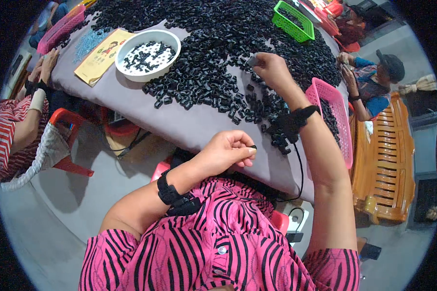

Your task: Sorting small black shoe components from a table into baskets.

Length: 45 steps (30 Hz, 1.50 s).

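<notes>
In front of my body my left hand (232,151) is closed, thumb against fingers. A small black piece (253,147) like those on the table shows at its fingertips. My right hand (273,72) reaches out over the table, at the edge of a wide heap of small black loop-shaped plastic pieces (218,63). Its fingers are pinched together, and a greyish bit shows at their tips; what they hold, if anything, I cannot make out. Stray black pieces (280,141) lie below my right wrist, close to the table's near edge.
A white round basin (148,80) holding some black pieces stands by a yellow booklet (93,69). Pink baskets (344,131) and a green basket (303,31) sit around the heap. A cable (302,169) hangs from my right wrist. Other people sit left and right; a wooden bench (388,160) stands at right.
</notes>
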Motion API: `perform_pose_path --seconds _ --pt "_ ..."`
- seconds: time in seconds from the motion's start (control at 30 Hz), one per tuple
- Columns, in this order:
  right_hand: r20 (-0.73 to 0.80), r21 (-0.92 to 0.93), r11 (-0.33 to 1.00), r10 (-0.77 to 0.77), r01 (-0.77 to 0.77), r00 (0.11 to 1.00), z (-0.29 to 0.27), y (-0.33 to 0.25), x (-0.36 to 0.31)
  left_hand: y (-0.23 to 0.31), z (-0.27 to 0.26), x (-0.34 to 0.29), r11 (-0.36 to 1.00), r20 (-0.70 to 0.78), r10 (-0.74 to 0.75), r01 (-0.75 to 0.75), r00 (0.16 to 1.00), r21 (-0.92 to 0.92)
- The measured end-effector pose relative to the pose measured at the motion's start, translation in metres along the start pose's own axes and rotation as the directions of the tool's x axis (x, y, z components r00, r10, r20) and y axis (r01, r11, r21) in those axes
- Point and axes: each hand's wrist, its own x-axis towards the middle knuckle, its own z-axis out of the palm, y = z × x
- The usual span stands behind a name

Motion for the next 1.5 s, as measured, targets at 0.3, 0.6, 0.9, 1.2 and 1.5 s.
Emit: perform_pose_path --seconds 0.3,0.6,0.9,1.2,1.5 --pt "-0.020 -0.143 0.989 -0.048 0.044 0.999 0.027 -0.002 0.020 0.007 0.008 0.000 1.000 0.005 0.001 -0.002 1.000 0.002" --pt "-0.026 -0.109 0.994 0.003 -0.006 1.000 0.023 0.004 0.014 0.002 0.006 0.000 1.000 0.024 0.026 -0.025 0.999 -0.003" --pt "0.063 -0.160 0.987 0.015 -0.005 0.998 0.016 0.015 0.005 0.005 0.005 0.002 1.000 0.005 0.008 -0.008 1.000 0.025" --pt "0.078 -0.066 0.996 0.059 -0.053 0.995 0.008 0.005 -0.008 0.003 0.004 0.002 0.999 0.010 0.030 -0.030 0.999 0.013" --pt "0.131 -0.087 0.993 0.097 -0.086 0.987 -0.005 -0.010 -0.026 0.005 0.003 0.001 0.998 0.018 0.035 -0.036 0.999 0.046"
